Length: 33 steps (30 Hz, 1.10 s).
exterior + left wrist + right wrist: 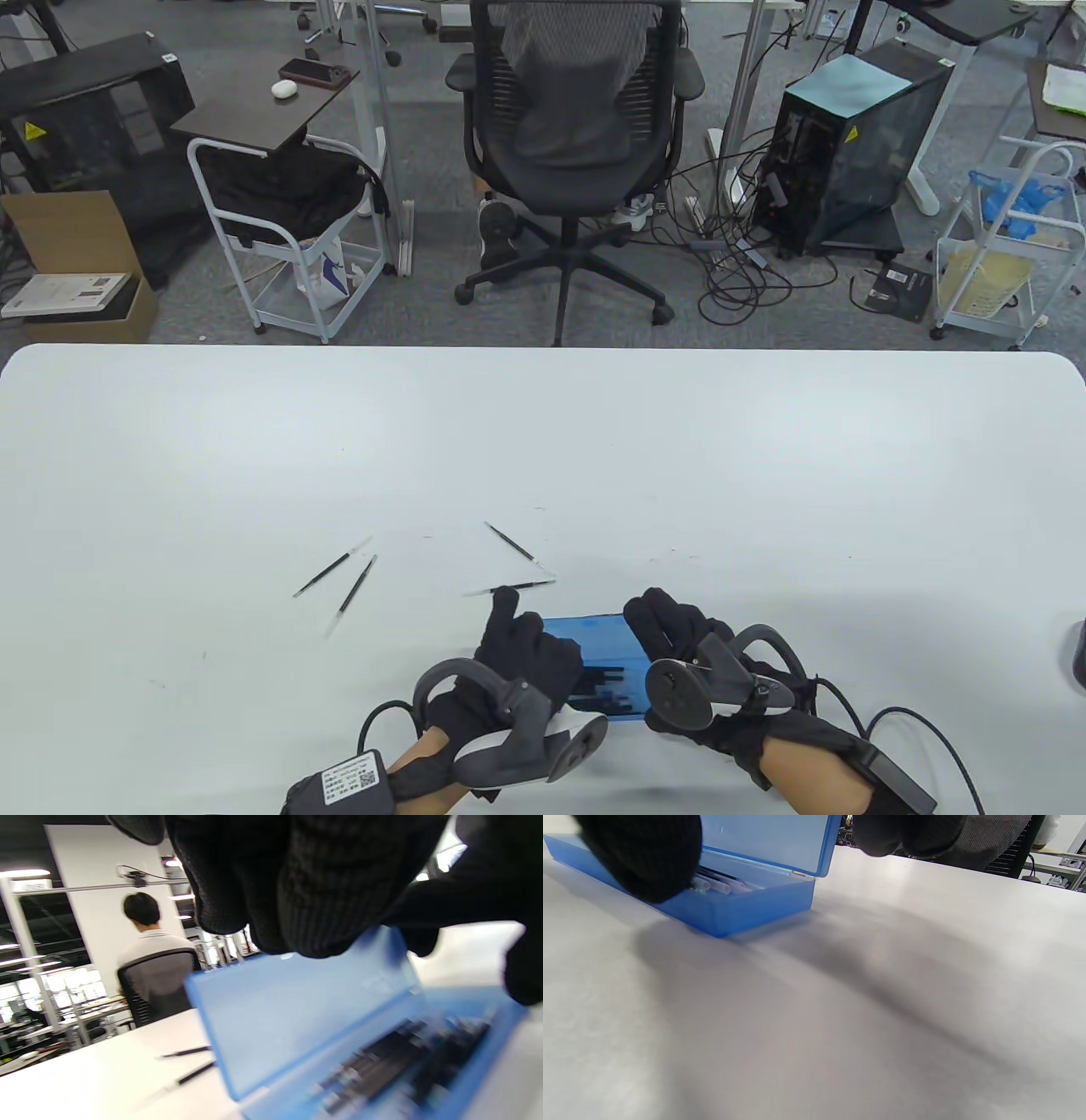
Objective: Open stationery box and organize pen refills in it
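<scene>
From my table view the left hand [517,645] and right hand [679,637] cover both ends of the blue box [607,671], so I can't tell whether either one grips it or only rests there. The left wrist view is smeared; the refills in the box [403,1056] under those fingers are dark streaks I can't count. In the right wrist view the thumb [640,853] hides most of the tray, and the top edge cuts off the lid [763,840]
</scene>
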Tool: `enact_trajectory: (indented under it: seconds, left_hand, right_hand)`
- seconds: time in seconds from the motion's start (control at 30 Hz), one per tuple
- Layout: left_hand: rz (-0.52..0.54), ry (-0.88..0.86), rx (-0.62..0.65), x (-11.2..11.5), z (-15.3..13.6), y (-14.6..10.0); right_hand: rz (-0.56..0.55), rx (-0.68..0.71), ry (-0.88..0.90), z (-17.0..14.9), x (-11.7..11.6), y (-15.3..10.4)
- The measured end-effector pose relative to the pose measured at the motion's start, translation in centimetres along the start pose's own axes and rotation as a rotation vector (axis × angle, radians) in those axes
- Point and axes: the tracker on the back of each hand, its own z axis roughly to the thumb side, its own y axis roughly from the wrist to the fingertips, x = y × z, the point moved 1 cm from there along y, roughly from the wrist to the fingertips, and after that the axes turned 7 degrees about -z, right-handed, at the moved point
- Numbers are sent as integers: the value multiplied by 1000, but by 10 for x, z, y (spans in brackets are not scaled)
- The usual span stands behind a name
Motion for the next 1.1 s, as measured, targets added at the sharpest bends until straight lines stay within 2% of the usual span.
enact_trajectory:
  seconds: [0.2,0.37,0.47,0.63,0.8,1.1]
  left_hand:
    - [-56,-8,-284,-2,-59,4]
    - [-158,-69,-500,17,-109,8]
    - [-208,-85,-581,32,-132,10]
    - [-314,-110,-684,60,-159,13]
    - [-429,-157,-752,86,-175,14]
    - [-493,-139,-781,112,-182,17]
  right_hand:
    - [1,-1,-1,0,0,0]
    - [1,-2,-2,-1,0,0]
    - [1,-2,-2,-1,0,0]
    - [1,-2,-1,-1,0,0]
    - [2,-3,1,-1,0,0]
    - [3,-1,7,-1,0,0]
